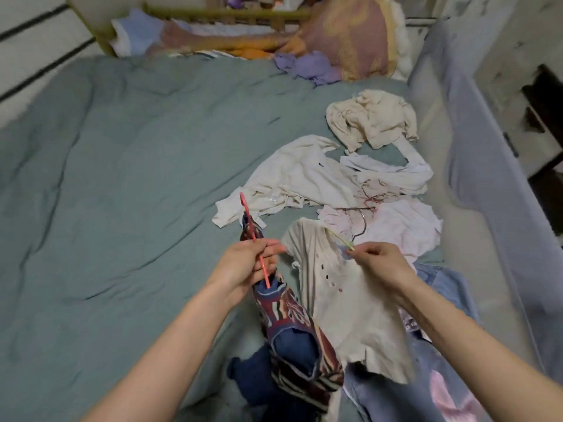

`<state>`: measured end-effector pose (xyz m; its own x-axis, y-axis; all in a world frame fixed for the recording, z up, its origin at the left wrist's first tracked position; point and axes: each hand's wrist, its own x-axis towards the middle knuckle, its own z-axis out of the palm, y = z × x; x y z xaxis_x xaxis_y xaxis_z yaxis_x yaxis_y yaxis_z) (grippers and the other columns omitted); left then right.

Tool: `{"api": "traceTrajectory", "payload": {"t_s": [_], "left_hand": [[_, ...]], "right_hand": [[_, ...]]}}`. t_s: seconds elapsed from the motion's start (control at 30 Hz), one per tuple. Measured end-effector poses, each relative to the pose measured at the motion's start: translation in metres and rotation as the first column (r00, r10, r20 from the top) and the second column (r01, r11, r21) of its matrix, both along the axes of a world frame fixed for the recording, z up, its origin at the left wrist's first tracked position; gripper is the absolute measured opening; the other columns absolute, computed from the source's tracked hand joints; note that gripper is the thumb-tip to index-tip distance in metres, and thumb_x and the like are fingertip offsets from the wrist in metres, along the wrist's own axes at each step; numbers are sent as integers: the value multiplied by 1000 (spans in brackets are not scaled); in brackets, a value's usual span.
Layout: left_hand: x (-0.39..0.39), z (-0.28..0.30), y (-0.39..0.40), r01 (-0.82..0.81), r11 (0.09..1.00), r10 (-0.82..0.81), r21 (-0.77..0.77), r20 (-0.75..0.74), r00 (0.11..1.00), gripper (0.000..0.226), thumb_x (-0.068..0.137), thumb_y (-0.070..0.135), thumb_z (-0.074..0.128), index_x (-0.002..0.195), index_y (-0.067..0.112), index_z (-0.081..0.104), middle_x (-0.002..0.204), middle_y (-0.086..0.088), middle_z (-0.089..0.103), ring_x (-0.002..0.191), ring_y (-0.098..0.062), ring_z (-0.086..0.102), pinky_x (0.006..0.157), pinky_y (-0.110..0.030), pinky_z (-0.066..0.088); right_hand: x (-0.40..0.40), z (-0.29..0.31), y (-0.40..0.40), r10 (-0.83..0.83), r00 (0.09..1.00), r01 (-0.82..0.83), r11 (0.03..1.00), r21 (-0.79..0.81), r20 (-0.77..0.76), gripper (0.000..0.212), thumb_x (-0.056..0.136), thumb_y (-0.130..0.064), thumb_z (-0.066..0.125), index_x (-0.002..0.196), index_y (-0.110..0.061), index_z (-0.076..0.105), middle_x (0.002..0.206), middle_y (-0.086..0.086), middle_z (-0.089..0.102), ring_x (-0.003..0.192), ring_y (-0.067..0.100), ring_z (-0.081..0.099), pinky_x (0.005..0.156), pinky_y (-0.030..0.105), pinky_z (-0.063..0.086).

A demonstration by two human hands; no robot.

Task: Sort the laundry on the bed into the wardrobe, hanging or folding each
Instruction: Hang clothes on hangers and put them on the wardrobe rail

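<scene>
Head view: left hand (243, 263) grips a pink hanger (254, 239), fingers curled round its stem; a striped garment (295, 327) hangs on it over the bed's (106, 178) near edge. Right hand (377, 263) pinches a yellow-green hanger (339, 239) carrying a cream shirt (344, 306). Pale laundry (350, 178) lies heaped toward the bed's right edge, jeans (396, 391) at its near right corner.

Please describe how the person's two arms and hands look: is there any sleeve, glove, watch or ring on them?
Both forearms are bare as far as the picture shows; no sleeve edge is in view. The left hand and the right hand wear no gloves. No watch or bracelet shows on either wrist, and no ring can be made out on the visible fingers. No markings show.
</scene>
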<state>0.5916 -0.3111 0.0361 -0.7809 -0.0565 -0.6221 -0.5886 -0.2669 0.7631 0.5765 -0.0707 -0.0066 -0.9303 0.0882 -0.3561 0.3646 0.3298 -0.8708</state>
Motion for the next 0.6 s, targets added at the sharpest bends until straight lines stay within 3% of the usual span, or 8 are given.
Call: {"api": "traceTrajectory", "payload": {"t_s": [0.1,0.3,0.43,0.53,0.6], "left_hand": [[16,42,19,24,992,-20,125,-35,999,25,102,10,40,99,2,64,80,-6,75,61,-8,69,54,-19,55],[48,87,60,21,965,-13,261,-33,999,19,99,8,49,107,1,63,85,-9,75,76,-14,71,63,-23,59],[71,112,75,-15,938,51,345,-96,994,9,91,8,61,88,5,69,78,-5,73,72,-10,66,56,-17,54],[87,125,76,32,944,32,328,-188,982,12,89,5,62,80,4,71,87,-7,72,80,-11,63,71,-19,51],[99,131,75,30,951,38,307,-215,976,13,89,0,60,81,2,70,87,-8,71,77,-10,62,69,-18,50]], "right_hand": [[17,50,3,-51,994,48,998,-27,-97,8,84,-3,68,77,-3,71,81,4,66,75,10,55,55,1,37],[54,139,-9,5,907,-11,1000,-13,-420,20,82,-1,69,68,-16,68,68,-5,66,65,5,57,63,7,42],[97,166,-22,140,866,-121,990,70,-481,26,82,-7,68,64,-26,67,62,-7,66,61,-1,58,61,14,44],[124,174,-25,178,840,-133,984,122,-514,21,82,-10,67,68,-26,69,65,-7,68,62,-2,58,61,15,43],[141,179,-28,177,820,-111,982,152,-545,19,82,-11,69,70,-26,68,67,-6,68,63,-1,58,61,16,43]]}}
